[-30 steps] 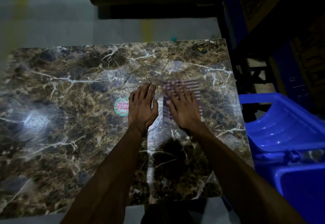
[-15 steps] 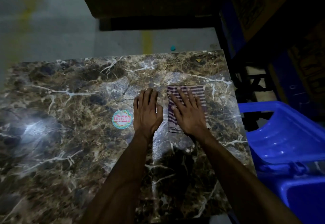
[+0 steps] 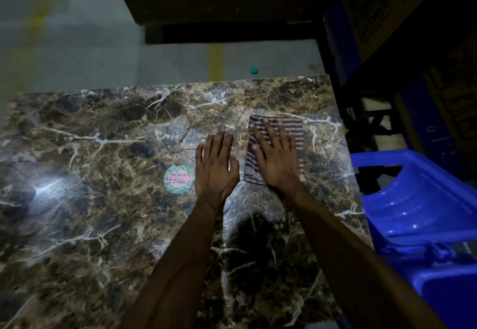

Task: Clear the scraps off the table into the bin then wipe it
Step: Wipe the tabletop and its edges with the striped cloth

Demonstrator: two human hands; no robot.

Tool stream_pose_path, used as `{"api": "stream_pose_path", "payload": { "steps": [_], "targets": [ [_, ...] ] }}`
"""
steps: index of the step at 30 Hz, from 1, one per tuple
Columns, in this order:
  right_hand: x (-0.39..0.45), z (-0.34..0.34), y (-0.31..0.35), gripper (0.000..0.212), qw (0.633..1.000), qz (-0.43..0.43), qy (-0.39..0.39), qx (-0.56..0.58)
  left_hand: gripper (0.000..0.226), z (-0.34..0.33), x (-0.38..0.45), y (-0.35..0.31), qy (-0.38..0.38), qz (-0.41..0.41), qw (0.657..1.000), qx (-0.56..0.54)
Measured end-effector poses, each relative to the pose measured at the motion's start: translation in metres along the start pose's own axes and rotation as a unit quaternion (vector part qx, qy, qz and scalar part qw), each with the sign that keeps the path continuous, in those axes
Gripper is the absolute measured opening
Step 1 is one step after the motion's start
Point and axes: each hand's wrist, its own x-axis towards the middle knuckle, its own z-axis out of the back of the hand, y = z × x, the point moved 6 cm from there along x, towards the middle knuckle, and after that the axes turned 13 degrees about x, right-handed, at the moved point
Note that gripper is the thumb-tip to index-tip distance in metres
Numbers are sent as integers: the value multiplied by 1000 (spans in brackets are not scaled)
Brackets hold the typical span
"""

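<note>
A dark brown marble table (image 3: 103, 225) fills the view. On its right part lies a folded purple-and-white striped cloth (image 3: 296, 132). My right hand (image 3: 276, 158) presses flat on that cloth with spread, straight fingers. Just left of it, my left hand (image 3: 215, 168) rests flat on the bare marble, fingers straight. A blue plastic bin (image 3: 426, 215) stands off the table's right edge. No scraps show on the table.
A round "Patelsa" sticker (image 3: 179, 179) is stuck on the marble left of my left hand. A small yellow triangle mark (image 3: 292, 91) sits near the far right corner. A teal cap (image 3: 254, 70) lies on the grey floor beyond. Dark shelving stands at the right.
My right hand has slid the cloth a little away from me, toward the far right of the table. My left hand has stayed flat beside it.
</note>
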Motion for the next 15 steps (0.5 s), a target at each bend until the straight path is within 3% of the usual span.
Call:
{"api": "stream_pose_path", "payload": {
  "steps": [8, 15],
  "targets": [
    [-56, -7, 5, 56, 991, 110, 72, -17, 59, -1, 1, 0, -1, 2, 1000, 9],
    [3, 10, -9, 55, 1000, -26, -7, 7, 58, 3, 0, 0, -16, 1, 1000, 5]
  ]
}}
